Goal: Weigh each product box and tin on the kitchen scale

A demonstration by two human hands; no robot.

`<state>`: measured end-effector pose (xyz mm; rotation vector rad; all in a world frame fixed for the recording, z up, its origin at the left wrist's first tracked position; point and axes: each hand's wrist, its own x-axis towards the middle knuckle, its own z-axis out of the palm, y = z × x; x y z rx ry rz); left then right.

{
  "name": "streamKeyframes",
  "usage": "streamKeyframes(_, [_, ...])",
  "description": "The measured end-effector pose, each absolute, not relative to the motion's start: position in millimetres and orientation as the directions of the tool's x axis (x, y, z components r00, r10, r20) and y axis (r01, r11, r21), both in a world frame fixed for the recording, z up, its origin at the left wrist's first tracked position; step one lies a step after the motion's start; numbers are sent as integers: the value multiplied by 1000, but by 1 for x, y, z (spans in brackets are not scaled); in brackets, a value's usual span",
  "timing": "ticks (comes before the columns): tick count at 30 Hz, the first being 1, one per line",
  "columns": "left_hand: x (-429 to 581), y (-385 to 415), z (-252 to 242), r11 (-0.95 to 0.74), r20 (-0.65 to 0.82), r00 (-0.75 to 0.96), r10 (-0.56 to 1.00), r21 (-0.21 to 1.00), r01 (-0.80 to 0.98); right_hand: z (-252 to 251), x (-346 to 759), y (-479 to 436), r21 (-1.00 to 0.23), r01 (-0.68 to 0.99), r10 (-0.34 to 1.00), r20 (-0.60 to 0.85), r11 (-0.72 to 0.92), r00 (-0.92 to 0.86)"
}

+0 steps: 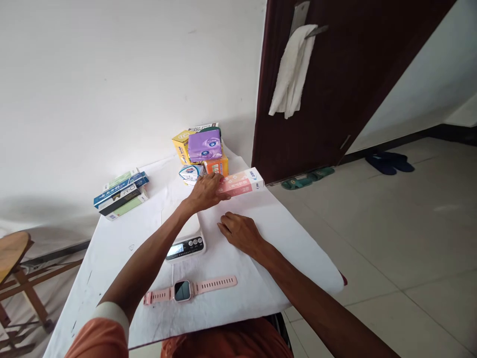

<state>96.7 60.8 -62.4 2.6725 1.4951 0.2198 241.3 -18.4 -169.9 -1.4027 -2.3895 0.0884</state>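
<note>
My left hand [209, 193] grips the left end of a long pink and white box [242, 182] near the back right of the table. My right hand [240, 231] rests on the white cloth just in front, its fingers curled and touching no object that shows. Below my left forearm, partly hidden by it, is a white kitchen scale [192, 233] with a lit display. A smartwatch with a pink strap [182, 291] lies flat nearer the front edge.
Behind my left hand are a purple packet [204, 145], a yellow box [181, 147], an orange pack [216, 166] and a blue-white item [190, 174]. Several slim boxes [122, 195] lie at the left. A wooden stool [14, 251] stands beyond the table's left side.
</note>
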Motion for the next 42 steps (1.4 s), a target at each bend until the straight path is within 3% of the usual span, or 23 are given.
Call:
streamKeyframes(3, [62, 30, -32, -530, 171, 504, 846, 174, 830, -173, 242, -18, -247, 822, 846, 308, 513, -436])
streamKeyframes(6, [16, -7, -18, -464, 151, 441, 885, 197, 864, -178, 242, -17, -257, 814, 840, 323, 521, -436])
streamKeyframes(14, [-59, -62, -52, -270, 41, 267, 963, 202, 941, -185, 244, -15, -282, 794, 821, 385, 539, -421])
streamKeyframes(22, [-64, -62, -74, -250, 22, 251, 968, 225, 942, -185, 243, -16, -331, 782, 835, 370, 529, -408])
streamKeyframes(25, [-69, -66, -79, -237, 45, 234, 971, 280, 930, -180, 243, -16, -389, 772, 859, 326, 502, -395])
streamKeyframes(31, [-84, -83, -78, -206, 258, 102, 961, 416, 886, -152, 259, -24, -515, 714, 869, 143, 474, -474])
streamKeyframes(36, [-89, -95, -83, -158, 309, -2, 951, 490, 857, -122, 276, -24, -590, 706, 866, -25, 391, -500])
streamKeyframes(42, [-77, -87, -88, -252, 363, 93, 927, 421, 871, -122, 235, 7, -697, 606, 920, 234, 384, -313])
